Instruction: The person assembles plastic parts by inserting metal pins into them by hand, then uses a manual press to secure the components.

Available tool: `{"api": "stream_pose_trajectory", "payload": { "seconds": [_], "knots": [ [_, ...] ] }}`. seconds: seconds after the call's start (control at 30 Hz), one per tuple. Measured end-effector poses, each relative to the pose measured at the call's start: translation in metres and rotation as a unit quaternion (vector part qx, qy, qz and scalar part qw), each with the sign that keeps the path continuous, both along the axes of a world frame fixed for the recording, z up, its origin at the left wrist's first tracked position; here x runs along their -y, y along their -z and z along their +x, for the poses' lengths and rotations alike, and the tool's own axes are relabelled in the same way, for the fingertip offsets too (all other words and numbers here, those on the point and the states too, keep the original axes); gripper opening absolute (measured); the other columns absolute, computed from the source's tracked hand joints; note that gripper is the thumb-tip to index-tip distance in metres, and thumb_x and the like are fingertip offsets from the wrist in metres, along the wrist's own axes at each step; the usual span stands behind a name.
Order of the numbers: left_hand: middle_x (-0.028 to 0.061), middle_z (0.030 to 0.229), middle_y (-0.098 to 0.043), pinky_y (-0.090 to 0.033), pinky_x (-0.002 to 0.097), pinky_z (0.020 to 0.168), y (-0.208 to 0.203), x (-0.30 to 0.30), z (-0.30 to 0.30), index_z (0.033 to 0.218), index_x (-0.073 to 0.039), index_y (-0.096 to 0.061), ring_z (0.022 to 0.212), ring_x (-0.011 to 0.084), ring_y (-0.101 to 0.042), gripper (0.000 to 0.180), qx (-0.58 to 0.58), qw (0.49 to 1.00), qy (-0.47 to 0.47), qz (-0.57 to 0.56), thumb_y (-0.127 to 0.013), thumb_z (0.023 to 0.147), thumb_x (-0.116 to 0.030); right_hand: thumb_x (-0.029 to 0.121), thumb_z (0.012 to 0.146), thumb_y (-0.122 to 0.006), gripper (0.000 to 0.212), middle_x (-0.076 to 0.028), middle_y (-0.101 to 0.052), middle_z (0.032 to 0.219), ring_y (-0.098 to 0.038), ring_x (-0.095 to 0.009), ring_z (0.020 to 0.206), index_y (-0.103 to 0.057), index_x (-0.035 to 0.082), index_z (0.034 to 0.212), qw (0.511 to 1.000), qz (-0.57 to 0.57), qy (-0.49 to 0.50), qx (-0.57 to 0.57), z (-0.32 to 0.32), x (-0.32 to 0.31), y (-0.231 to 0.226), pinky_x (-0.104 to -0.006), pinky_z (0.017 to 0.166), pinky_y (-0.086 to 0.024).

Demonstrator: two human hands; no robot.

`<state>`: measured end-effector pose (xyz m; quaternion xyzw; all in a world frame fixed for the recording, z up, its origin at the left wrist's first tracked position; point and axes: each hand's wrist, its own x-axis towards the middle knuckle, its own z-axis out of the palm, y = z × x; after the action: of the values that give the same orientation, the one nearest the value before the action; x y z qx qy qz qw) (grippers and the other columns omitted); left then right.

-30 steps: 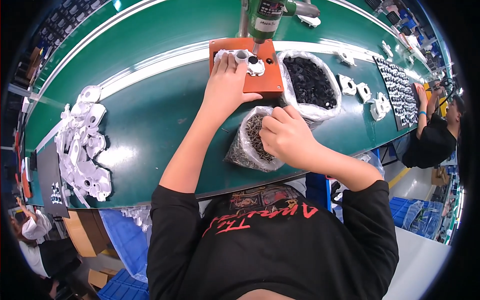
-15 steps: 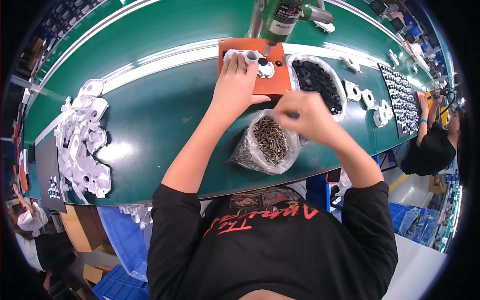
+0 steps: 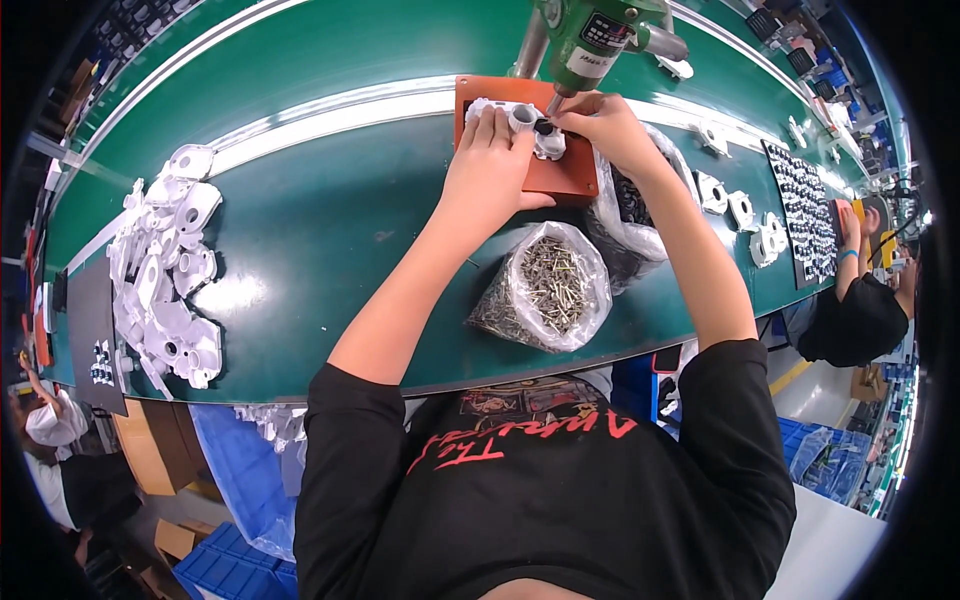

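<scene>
A white plastic housing [image 3: 549,147] with round openings sits on an orange fixture block [image 3: 570,180]. A black round piece [image 3: 544,127] shows in one opening. My left hand [image 3: 487,165] lies over the housing's left part, fingers stretched out flat on it, thumb spread along the block's front edge. My right hand [image 3: 608,126] is pinched at the black piece, just under the tip of a green machine head [image 3: 590,45]. Whatever its fingertips hold is hidden. Closer to me, a clear plastic bag [image 3: 592,318] stands unsealed with many metal screws [image 3: 553,285] inside.
A pile of white housings [image 3: 165,270] lies at the left. Behind my right forearm is a bag of black parts [image 3: 630,205]. Several white housings [image 3: 740,208] and a board of small parts [image 3: 800,210] lie to the right, where another person [image 3: 855,315] works.
My right hand has moved from above the screw bag, up and away from me, to the black piece beneath the machine tip. My left hand stays on the housing. The view has shifted slightly.
</scene>
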<state>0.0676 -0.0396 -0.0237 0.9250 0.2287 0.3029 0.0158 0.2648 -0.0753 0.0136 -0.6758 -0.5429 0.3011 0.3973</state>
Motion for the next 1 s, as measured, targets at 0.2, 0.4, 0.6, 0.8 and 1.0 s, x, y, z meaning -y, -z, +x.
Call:
{"api": "stream_pose_trajectory", "payload": {
  "seconds": [0.2, 0.4, 0.6, 0.8, 1.0],
  "knots": [
    [0.0332, 0.117, -0.053, -0.033, 0.0480, 0.105, 0.000, 0.000, 0.000, 0.103, 0.005, -0.051, 0.117, 0.0428, -0.049, 0.079, 0.013, 1.000, 0.005, -0.003, -0.082, 0.052, -0.047, 0.009, 0.076, -0.066, 0.016, -0.006, -0.065, 0.082, -0.059, -0.012, 0.077, -0.064, -0.004, 0.085, 0.996, -0.056, -0.056, -0.045, 0.011, -0.009, -0.008, -0.0246, 0.070, -0.045],
    [0.0344, 0.115, -0.054, -0.034, 0.0491, 0.105, 0.000, 0.001, 0.002, 0.103, 0.004, -0.050, 0.116, 0.0442, -0.050, 0.078, 0.006, 1.000, 0.005, 0.008, -0.082, 0.053, -0.047, 0.007, 0.073, -0.066, 0.014, -0.005, -0.064, 0.075, -0.057, -0.011, 0.068, -0.065, -0.004, 0.080, 0.993, -0.045, -0.075, -0.085, 0.011, -0.016, -0.011, -0.0241, 0.062, -0.045],
    [0.0331, 0.117, -0.052, -0.036, 0.0473, 0.103, -0.002, 0.004, 0.001, 0.107, 0.004, -0.049, 0.116, 0.0434, -0.049, 0.079, -0.005, 1.000, -0.004, 0.004, -0.081, 0.055, -0.046, 0.007, 0.075, -0.070, 0.016, -0.004, -0.066, 0.084, -0.060, -0.011, 0.080, -0.066, 0.002, 0.089, 0.986, -0.068, -0.151, -0.014, 0.015, -0.026, -0.020, -0.0227, 0.072, -0.046],
    [0.0305, 0.119, -0.050, -0.038, 0.0453, 0.101, -0.002, 0.004, 0.000, 0.111, 0.004, -0.049, 0.117, 0.0413, -0.048, 0.079, -0.016, 1.000, -0.013, -0.002, -0.080, 0.057, -0.044, 0.009, 0.075, -0.073, 0.017, -0.003, -0.065, 0.086, -0.060, -0.011, 0.083, -0.065, 0.003, 0.090, 0.981, -0.105, -0.161, 0.000, 0.014, -0.027, -0.027, -0.0246, 0.077, -0.045],
    [0.0302, 0.120, -0.050, -0.037, 0.0453, 0.102, -0.002, 0.004, 0.001, 0.114, 0.005, -0.048, 0.118, 0.0416, -0.047, 0.082, -0.021, 1.000, -0.012, -0.005, -0.080, 0.057, -0.045, 0.014, 0.075, -0.075, 0.019, -0.001, -0.062, 0.083, -0.057, -0.009, 0.079, -0.066, 0.004, 0.089, 0.974, -0.100, -0.182, 0.088, 0.019, -0.031, -0.024, -0.0248, 0.075, -0.045]
  ]
}}
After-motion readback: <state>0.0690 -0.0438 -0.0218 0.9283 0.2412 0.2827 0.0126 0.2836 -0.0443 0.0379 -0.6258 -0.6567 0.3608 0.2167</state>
